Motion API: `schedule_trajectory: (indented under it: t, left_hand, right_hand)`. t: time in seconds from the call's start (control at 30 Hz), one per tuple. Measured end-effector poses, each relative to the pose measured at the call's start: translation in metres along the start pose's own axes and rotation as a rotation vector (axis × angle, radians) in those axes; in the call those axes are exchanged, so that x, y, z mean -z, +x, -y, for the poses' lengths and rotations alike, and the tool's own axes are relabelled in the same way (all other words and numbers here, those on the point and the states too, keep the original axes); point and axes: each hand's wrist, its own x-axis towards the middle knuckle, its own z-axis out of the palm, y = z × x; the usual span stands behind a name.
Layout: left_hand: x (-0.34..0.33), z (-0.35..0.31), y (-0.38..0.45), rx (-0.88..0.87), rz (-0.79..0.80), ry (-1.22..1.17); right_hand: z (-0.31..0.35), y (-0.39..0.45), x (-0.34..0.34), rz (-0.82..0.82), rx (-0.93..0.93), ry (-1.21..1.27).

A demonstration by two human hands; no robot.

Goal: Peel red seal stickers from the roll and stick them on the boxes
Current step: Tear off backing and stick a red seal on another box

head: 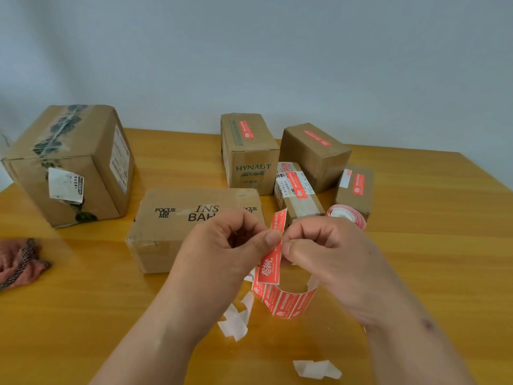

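Observation:
My left hand [222,248] and my right hand [330,251] meet above the table's middle, both pinching a red seal sticker [270,266] that stands upright between thumbs and forefingers. A strip of red stickers [286,301] curls below the hands and runs under my right hand toward the roll [347,215] behind it. A flat brown box [177,229] printed "FOCUS ON ME" lies just behind my left hand, with no red sticker on its visible faces. The HYNAUT box [249,154] and three smaller boxes [313,151] [298,190] [356,187] at the back right each carry a red sticker.
A large taped carton [69,165] stands at the back left of the wooden table [83,301]. A pinkish cloth [19,262] lies at the left edge. White backing scraps [236,320] [316,369] lie near my forearms. A pale wall rises behind.

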Motion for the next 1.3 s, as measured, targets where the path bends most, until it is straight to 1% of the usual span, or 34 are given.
schedule_trajectory:
  t: [0.57,0.77,1.07,1.3]
  left_hand:
    - [0.0029,-0.0015,-0.0032,-0.040,0.057,0.019]
    - [0.0036,0.0030,-0.0008,-0.023,0.050,0.048]
    - [0.0039,-0.0001,-0.0015,-0.047,0.039,0.107]
    - [0.0044,-0.0014,0.0006,-0.031,0.058,0.079]
  right_hand:
    - [-0.0036,-0.0008,0.0003,-0.031,0.005,0.081]
    - [-0.0041,-0.0005,-0.0007,-0.041,0.006,0.054]
    - [-0.0033,0.0020,-0.0011,-0.086,0.028,0.023]
    - [-0.0043,0.0044,-0.0035,-0.118,0.051,-0.017]
